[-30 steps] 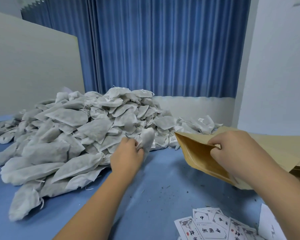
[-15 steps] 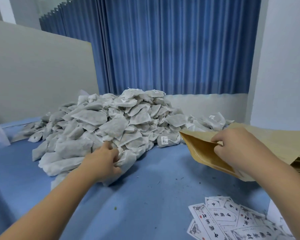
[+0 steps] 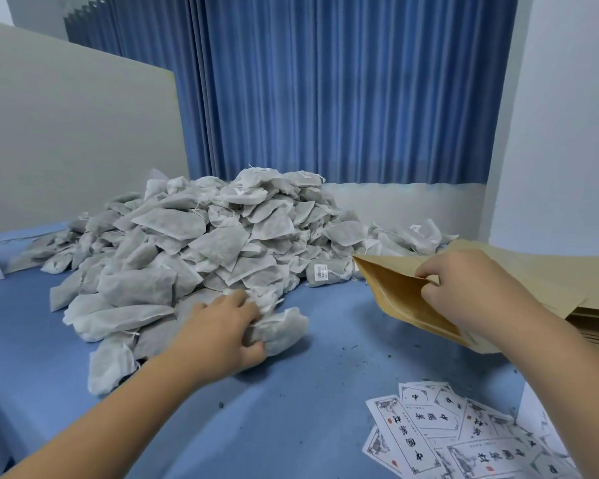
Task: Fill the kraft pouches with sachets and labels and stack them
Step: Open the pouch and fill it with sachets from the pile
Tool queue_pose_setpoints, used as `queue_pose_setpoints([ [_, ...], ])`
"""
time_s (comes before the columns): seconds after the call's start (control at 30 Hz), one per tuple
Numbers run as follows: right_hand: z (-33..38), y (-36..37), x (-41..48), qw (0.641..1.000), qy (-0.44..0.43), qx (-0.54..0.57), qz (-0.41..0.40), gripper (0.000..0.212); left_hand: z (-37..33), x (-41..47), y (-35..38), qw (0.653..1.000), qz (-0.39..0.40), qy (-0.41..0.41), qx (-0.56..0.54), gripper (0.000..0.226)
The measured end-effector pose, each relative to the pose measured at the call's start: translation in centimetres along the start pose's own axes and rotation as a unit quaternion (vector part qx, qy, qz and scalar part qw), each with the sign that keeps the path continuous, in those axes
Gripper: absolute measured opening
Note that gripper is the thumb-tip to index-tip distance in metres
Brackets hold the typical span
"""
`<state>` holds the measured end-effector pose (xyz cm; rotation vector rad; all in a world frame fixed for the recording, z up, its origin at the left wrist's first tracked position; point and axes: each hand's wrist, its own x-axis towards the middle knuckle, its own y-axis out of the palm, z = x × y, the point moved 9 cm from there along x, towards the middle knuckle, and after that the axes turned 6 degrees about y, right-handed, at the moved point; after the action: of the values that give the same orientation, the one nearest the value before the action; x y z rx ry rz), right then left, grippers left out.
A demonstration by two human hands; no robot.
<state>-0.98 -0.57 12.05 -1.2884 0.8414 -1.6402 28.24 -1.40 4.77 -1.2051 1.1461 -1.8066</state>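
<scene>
Blue cloth-covered tabletop (image 3: 325, 392) in front of a pleated blue curtain (image 3: 325, 98), with a pale grey partition board (image 3: 66, 133) at left and a white wall (image 3: 567, 133) at right. Piled across the far left of the cloth, a big heap of grey-white mesh sachets (image 3: 194, 236), some with strings and small white tags. One tagged sachet (image 3: 325, 271) at the heap's right foot, just beside the pouch mouth.

Left hand (image 3: 222, 326) at the near edge of the heap, palm down, fingers curled over one plump grey-white sachet (image 3: 281, 328), thumb tucked beneath it. A closed grip on that sachet, low at the cloth and touching its neighbours.

Right hand (image 3: 464, 288) raised over the right side of the table, thumb and fingers pinching the upper lip of a brown kraft paper pouch (image 3: 398, 295). Pouch tilted, mouth pulled open and facing left toward the heap.

Behind and under that hand, a stack of flat kraft pouches (image 3: 595, 323) at the table's right edge.

Near right corner: a loose fan of white printed paper labels (image 3: 446, 433) with black characters and red seals, flat on the cloth, well apart from both hands. Dark crumbs (image 3: 353, 347) scattered on the cloth between the hands.
</scene>
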Motion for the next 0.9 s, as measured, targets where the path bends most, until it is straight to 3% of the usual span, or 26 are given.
queue_pose_setpoints([
  [0.13, 0.0, 0.0, 0.0, 1.000, -0.002, 0.007, 0.007, 0.025, -4.8, -0.3, 0.2, 0.995, -0.036, 0.077, -0.044, 0.041],
  [0.27, -0.2, 0.0, -0.1, 1.000, -0.004, 0.013, 0.006, 0.024, -6.3, 0.1, 1.7, 0.981, 0.016, 0.116, -0.157, 0.042],
  [0.33, -0.4, 0.0, 0.0, 1.000, -0.002, 0.018, 0.005, 0.025, -5.9, 0.3, 2.3, 0.968, 0.052, 0.122, -0.212, 0.059],
  [0.47, -0.9, 0.0, 0.2, 1.000, -0.004, 0.019, 0.000, 0.026, -4.0, 0.1, 2.8, 0.949, 0.058, 0.061, -0.303, 0.099],
  [0.6, -1.0, 0.1, 0.3, 1.000, -0.009, 0.020, 0.000, 0.026, -3.4, -0.4, 3.4, 0.937, 0.053, 0.023, -0.346, 0.085],
  [0.73, -1.2, 0.0, 0.4, 1.000, -0.008, 0.018, -0.004, 0.026, -3.7, -0.4, 2.9, 0.969, 0.036, 0.015, -0.245, 0.074],
  [0.9, -1.4, -0.1, 0.5, 1.000, -0.010, 0.013, -0.012, 0.027, -3.6, 0.5, 1.4, 0.998, 0.001, -0.002, -0.067, 0.098],
])
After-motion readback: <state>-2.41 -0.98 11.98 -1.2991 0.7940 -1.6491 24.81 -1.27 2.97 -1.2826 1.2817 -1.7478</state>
